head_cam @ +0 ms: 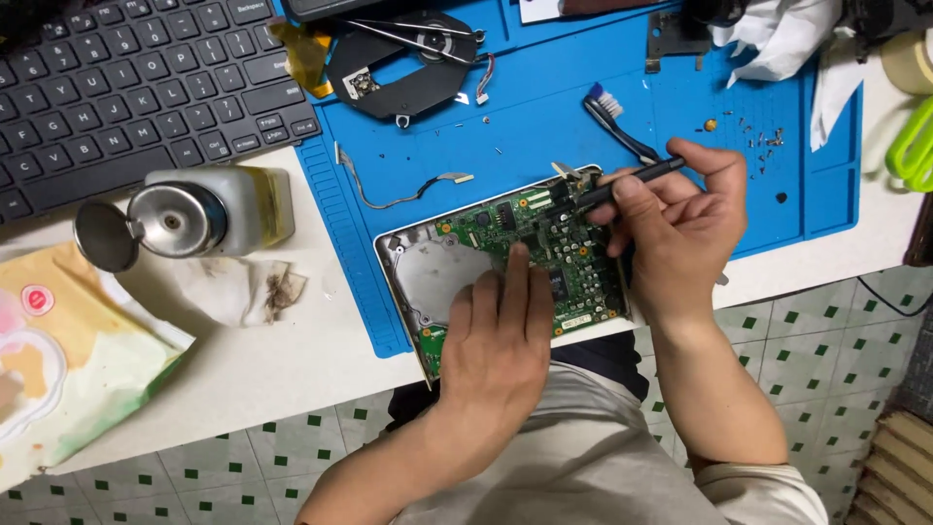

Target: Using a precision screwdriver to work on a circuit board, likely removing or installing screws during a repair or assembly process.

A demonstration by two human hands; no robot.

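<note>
Head view: left hand (498,335) lies flat, unclenched, steadying the circuit board (559,248) while right hand (680,219) pinches a black tool (622,185) onto it.

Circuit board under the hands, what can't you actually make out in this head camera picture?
- Circuit board: the left hand covers its middle.
- Tool tip: hidden between the right hand and the board parts, so where it touches is unclear.
- Board parts: too small to identify.
- Keyboard: cut off by the top and left edges.
</note>
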